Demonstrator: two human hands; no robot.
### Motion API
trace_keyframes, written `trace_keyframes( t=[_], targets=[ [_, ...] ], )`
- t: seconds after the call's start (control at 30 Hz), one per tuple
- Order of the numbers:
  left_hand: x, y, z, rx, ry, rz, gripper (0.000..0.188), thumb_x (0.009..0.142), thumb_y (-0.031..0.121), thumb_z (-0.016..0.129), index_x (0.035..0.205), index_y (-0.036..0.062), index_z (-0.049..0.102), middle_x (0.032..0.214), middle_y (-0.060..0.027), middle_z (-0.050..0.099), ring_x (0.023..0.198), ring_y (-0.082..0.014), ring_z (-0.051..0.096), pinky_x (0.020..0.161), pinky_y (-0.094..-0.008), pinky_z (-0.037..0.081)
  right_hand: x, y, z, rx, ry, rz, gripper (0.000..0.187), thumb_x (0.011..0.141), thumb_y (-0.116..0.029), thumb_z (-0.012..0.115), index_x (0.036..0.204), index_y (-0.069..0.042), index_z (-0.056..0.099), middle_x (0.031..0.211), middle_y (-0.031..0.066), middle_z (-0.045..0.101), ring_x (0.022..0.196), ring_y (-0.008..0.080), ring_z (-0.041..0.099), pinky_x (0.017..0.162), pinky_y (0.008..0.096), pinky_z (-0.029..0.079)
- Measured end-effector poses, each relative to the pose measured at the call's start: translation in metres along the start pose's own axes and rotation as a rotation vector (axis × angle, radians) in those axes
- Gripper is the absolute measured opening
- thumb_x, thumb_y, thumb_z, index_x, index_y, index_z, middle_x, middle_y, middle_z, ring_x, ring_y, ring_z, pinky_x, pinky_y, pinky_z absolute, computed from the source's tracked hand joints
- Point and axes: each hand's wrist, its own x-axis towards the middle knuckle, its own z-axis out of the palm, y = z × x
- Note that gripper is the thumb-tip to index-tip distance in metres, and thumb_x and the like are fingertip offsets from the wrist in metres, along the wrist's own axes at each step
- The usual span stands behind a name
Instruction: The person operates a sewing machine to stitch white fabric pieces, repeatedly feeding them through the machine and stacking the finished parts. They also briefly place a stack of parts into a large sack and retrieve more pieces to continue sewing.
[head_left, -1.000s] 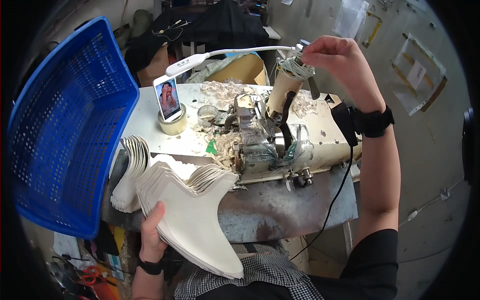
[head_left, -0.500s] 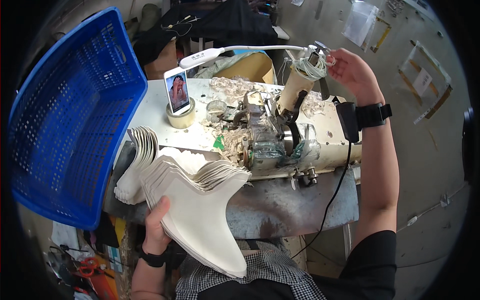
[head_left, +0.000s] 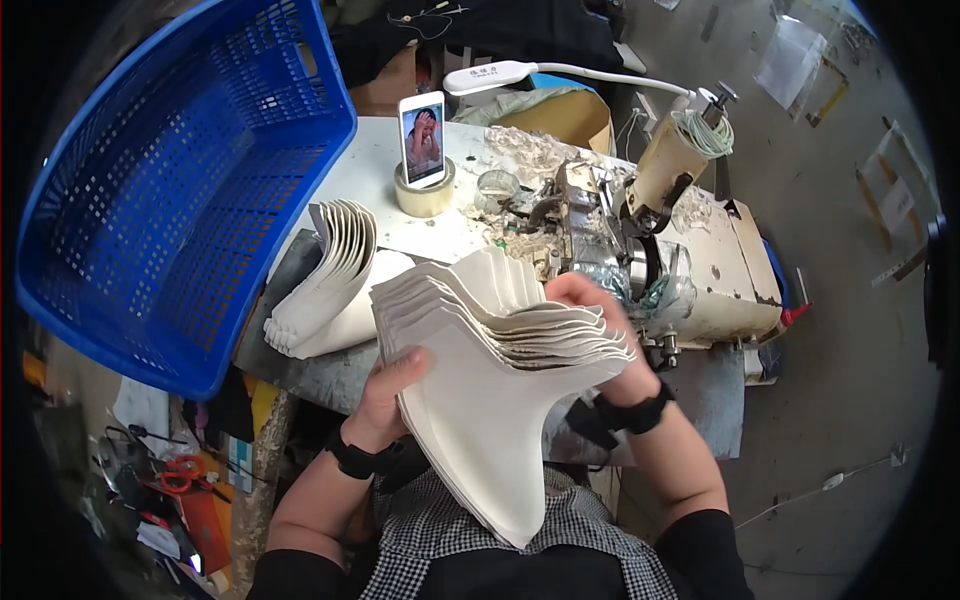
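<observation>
"Where is this camera sitting?"
"On the person's head: it is looking steeply down past the bare left hand (head_left: 384,398) and bare right hand (head_left: 608,308) onto the white-topped, metal-fronted bench (head_left: 380,165)."
"Which way is it facing?"
"Forward; the bench's far edge is crossing the upper part, and the big blue perforated plastic basket (head_left: 200,215) is looming by its left edge."
"How near?"
"Close: the thick stack of off-white curved sheets (head_left: 475,400) is filling the centre."

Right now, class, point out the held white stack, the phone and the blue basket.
White stack (head_left: 480,400), head view: broad front face.
Phone (head_left: 424,140), head view: lit screen.
Blue basket (head_left: 165,225), head view: perforated inside.
</observation>
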Motion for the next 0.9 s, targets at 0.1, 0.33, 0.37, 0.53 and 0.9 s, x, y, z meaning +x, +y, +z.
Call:
trace_keyframes(
  t=[0.1, 0.33, 0.37, 0.53, 0.9],
  targets=[
    [-0.007, 0.004, -0.014, 0.047, 0.050, 0.034, 0.065, 0.084, 0.036, 0.061, 0.133, -0.0017, 0.041, 0.122, -0.0152, 0.055, 0.112, -0.0264, 0.056, 0.096, -0.0379, 0.045, 0.002, 0.026, 0.001, -0.213, 0.018, -0.099, 0.008, 0.091, -0.008, 0.061, 0.095, -0.006, 0.055, 0.079, -0.0030, 0.057, 0.068, 0.0042, 0.051, 0.060, 0.0207, 0.043],
    [-0.028, 0.002, -0.055, -0.031, 0.111, 0.176, 0.069, 0.093, 0.048, 0.047, 0.137, -0.0044, 0.035, 0.127, -0.0198, 0.052, 0.112, -0.0301, 0.056, 0.097, -0.0400, 0.046, -0.015, 0.022, -0.030, -1.004, -0.074, -0.245, 0.009, 0.078, -0.006, 0.068, 0.083, -0.002, 0.062, 0.082, 0.0064, 0.063, 0.083, 0.0183, 0.060, 0.073, 0.0310, 0.045],
    [-0.026, 0.001, -0.052, -0.024, 0.088, 0.188, 0.070, 0.093, 0.049, 0.047, 0.138, -0.0043, 0.035, 0.128, -0.0198, 0.052, 0.113, -0.0300, 0.056, 0.097, -0.0399, 0.046, -0.018, 0.018, -0.032, -1.082, -0.044, -0.255, 0.009, 0.077, -0.006, 0.069, 0.083, -0.002, 0.063, 0.083, 0.0068, 0.063, 0.084, 0.0195, 0.059, 0.075, 0.0316, 0.045],
    [-0.018, -0.006, -0.045, 0.020, 0.149, 0.117, 0.071, 0.092, 0.050, 0.049, 0.138, -0.0031, 0.036, 0.128, -0.0195, 0.052, 0.112, -0.0300, 0.057, 0.098, -0.0396, 0.046, -0.021, 0.000, -0.021, -1.057, 0.011, -0.346, 0.009, 0.076, -0.006, 0.069, 0.084, -0.003, 0.065, 0.086, 0.0088, 0.062, 0.089, 0.0249, 0.058, 0.082, 0.0337, 0.044],
    [-0.001, -0.003, -0.014, -0.031, -0.049, -0.112, 0.069, 0.089, 0.045, 0.055, 0.136, -0.0018, 0.039, 0.127, -0.0178, 0.054, 0.114, -0.0289, 0.055, 0.099, -0.0406, 0.044, 0.000, 0.037, 0.026, 0.397, -0.116, 0.131, 0.024, 0.090, -0.007, 0.057, 0.112, 0.002, 0.060, 0.101, 0.0078, 0.066, 0.086, 0.0110, 0.059, 0.079, 0.0278, 0.049]
  ],
)
